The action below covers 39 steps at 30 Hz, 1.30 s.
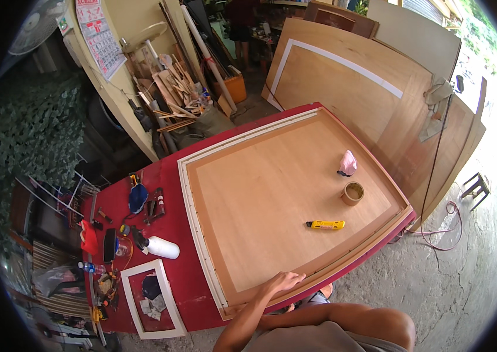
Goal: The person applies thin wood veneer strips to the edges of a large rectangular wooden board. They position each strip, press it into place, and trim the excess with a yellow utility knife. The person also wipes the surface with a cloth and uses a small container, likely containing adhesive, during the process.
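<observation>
My left hand (286,281) rests on the near rail of a large wooden frame (272,300) around a plywood panel (277,193). Its fingers are stretched out and nothing shows in them. My right forearm (313,314) crosses in front of my body, and its hand is hidden beside my left forearm. A yellow utility knife (326,224) lies on the panel, beyond the left hand. Farther right stand a brown tape roll (352,193) and a crumpled pink-and-white bundle (347,163).
The red tabletop (169,234) holds a white spray bottle (161,247), a small white frame (173,308) and several hand tools at left. Large plywood sheets (342,88) lean beyond the table. A stool (476,186) and a cable (456,226) are on the concrete floor at right.
</observation>
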Each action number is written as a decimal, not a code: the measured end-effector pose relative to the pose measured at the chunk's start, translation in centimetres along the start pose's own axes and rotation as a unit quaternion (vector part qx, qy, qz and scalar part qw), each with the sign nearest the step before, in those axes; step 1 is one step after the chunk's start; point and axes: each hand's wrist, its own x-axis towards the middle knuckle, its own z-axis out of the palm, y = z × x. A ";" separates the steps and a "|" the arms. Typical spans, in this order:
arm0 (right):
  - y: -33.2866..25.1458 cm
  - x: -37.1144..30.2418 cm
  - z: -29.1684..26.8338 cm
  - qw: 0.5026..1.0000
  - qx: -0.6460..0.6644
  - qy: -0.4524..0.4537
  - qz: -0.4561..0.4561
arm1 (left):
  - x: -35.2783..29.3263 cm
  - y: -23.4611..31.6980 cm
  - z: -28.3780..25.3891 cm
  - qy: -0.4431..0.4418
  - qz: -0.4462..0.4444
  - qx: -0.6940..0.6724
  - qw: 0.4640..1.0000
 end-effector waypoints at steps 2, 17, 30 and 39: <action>-0.5 0.4 -0.2 1.000 -0.003 -0.014 -0.014 | -0.1 -0.2 -0.3 -0.016 -0.015 0.006 1.000; -1.2 -1.0 -2.6 0.990 0.008 -0.109 -0.091 | -0.7 1.1 -0.8 -0.019 0.009 0.026 0.999; 14.4 -20.5 -10.5 0.952 -0.001 0.303 0.041 | 1.2 3.4 3.1 0.114 0.054 -0.006 0.992; 22.0 -25.8 -13.3 0.966 -0.082 0.210 0.130 | 5.6 7.3 6.9 0.216 0.068 0.015 0.974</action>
